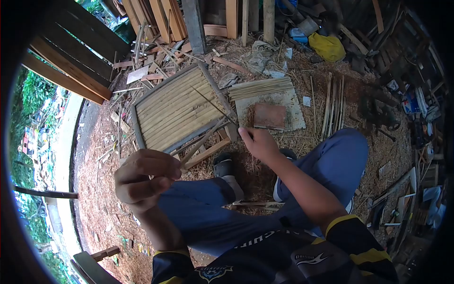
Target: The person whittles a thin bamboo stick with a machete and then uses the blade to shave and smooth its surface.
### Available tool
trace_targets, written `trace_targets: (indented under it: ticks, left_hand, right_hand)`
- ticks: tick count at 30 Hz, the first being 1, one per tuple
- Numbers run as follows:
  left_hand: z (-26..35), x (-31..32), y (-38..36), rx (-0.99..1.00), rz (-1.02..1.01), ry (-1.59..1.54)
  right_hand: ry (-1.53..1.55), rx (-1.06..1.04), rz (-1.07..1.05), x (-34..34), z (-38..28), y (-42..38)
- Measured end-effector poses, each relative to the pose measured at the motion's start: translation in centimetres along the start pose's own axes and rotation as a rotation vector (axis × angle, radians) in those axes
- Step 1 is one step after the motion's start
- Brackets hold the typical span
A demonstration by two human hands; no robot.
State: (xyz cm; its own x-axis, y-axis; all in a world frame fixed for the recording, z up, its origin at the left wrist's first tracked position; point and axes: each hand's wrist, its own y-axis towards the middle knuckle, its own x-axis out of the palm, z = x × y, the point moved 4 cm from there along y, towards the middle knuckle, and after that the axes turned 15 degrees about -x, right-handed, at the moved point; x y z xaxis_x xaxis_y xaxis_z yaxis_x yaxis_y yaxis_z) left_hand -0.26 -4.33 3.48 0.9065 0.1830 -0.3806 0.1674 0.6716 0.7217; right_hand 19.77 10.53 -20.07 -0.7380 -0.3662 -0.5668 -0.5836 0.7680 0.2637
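Observation:
On the left, my left hand (146, 177) is raised with thumb and fingers pinched at the near end of a flat wooden strip (204, 142). The strip slants up toward my right hand (257, 143), which is closed in front of my knees. A thin dark stick (210, 103) runs up and left from my right fingers, over a framed panel (177, 104) of pale slats. Whether the stick and the strip touch near my right hand is unclear. Right of the panel, a bundle of thin strips (261, 88) lies on a worn board (297, 111) beside a reddish block (270, 116).
Several long strips (333, 106) lie on the shaving-covered ground at right. Behind them is a yellow bag (327, 47). Upright planks (194, 26) and wood scraps stand at the back. Piled clutter lines the right side. My bent legs (326, 158) flank the middle.

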Motion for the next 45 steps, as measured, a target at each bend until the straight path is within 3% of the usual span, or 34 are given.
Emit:
trace_targets:
  ticks: [4, 7, 10, 13, 16, 19, 22, 25, 28, 31, 35, 40, 45]
  left_hand:
    - [0.0, -0.1, 0.0, -0.014, 0.008, 0.014]
    - [0.0, 0.0, 0.0, -0.025, 0.037, 0.032]
    - [0.1, 0.1, 0.1, -0.022, 0.070, 0.054]
    - [-0.2, -0.3, -0.1, -0.035, 0.112, 0.112]
    - [-0.4, -0.7, -0.5, -0.065, 0.164, 0.173]
    - [-1.0, -1.1, -0.9, -0.085, 0.215, 0.194]
    - [-1.4, -1.4, -1.1, -0.136, 0.268, 0.195]
    - [-1.7, -1.5, -1.4, -0.174, 0.314, 0.146]
    - [-2.1, -1.6, -1.2, -0.180, 0.355, 0.132]
    - [-2.1, -1.6, -1.3, -0.213, 0.419, 0.158]
    - [-3.2, -1.3, -0.8, -0.238, 0.552, 0.184]
    - [-3.5, -0.4, -0.2, -0.273, 0.658, 0.073]
    - [-3.4, 1.1, 0.5, -0.274, 0.694, 0.010]
  right_hand:
    - [0.002, -0.082, -0.070, -0.8, -2.1, 0.0]
    - [0.019, 0.043, -0.003, -0.1, -0.9, -0.1]
    - [-0.036, 0.184, -0.115, 0.2, 1.4, 0.3]
    - [0.024, 0.044, -0.065, -0.2, -0.5, -0.3]
    - [0.014, 0.115, -0.009, 0.6, 1.0, -0.3]
    - [-0.068, 0.227, -0.103, 0.5, 2.6, 0.1]
    - [-0.014, 0.083, -0.032, 0.0, 0.1, -0.2]
    - [-0.038, 0.132, 0.038, 1.1, 1.9, -0.2]
    - [-0.003, 0.242, -0.069, 0.4, 2.6, -0.3]
    - [-0.054, 0.152, -0.037, 1.3, 2.8, -0.4]
    - [-0.023, 0.294, -0.051, 1.6, 3.6, -0.4]
    - [0.098, 0.187, -0.038, -0.1, -2.8, 0.9]
    - [0.272, -0.068, 0.016, -2.3, -10.1, 1.1]
